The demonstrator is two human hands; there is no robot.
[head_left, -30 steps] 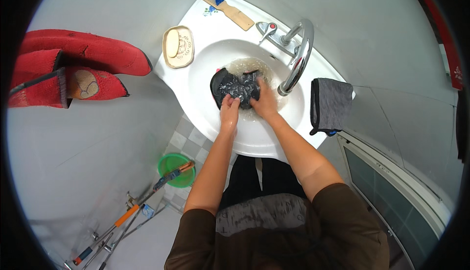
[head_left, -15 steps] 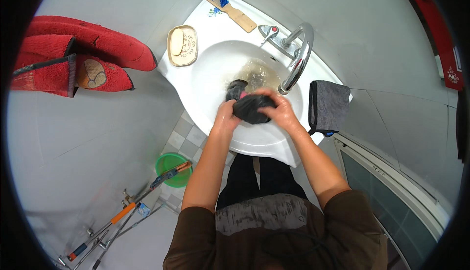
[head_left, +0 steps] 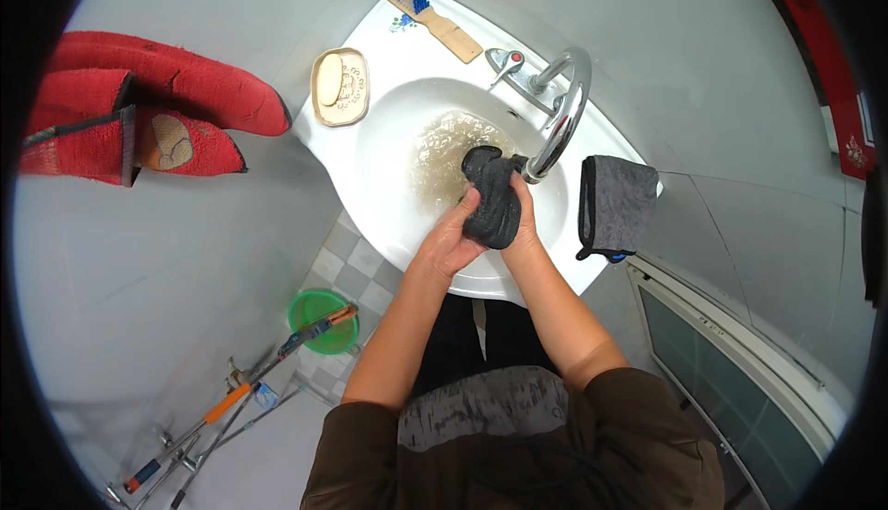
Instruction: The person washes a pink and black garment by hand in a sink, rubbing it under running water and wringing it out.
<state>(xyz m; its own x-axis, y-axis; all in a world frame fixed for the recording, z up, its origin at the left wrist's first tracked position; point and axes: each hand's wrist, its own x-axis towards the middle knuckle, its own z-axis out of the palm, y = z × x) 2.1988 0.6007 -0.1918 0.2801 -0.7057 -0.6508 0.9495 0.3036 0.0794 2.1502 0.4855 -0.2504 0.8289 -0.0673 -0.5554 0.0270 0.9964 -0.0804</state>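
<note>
A wet, bunched black cloth item is held over the near right part of the white washbasin; its exact kind cannot be told. My left hand grips its left and lower side, the thumb lying along it. On the other side, my right hand closes round its right edge, with most of the fingers hidden. The upper end of the cloth item is close to the spout of the chrome tap. Murky, brownish water with bubbles stands in the basin beyond my hands.
A wooden brush with blue bristles and a soap dish holding a soap bar rest on the basin's rim. A grey cloth drapes over its right edge. Red towels hang left. A green basin and several poles are below left.
Both hands have shifted the black cloth item slightly right, towards the tap spout, and turned it more upright. My right hand has moved from its top to its right side.
</note>
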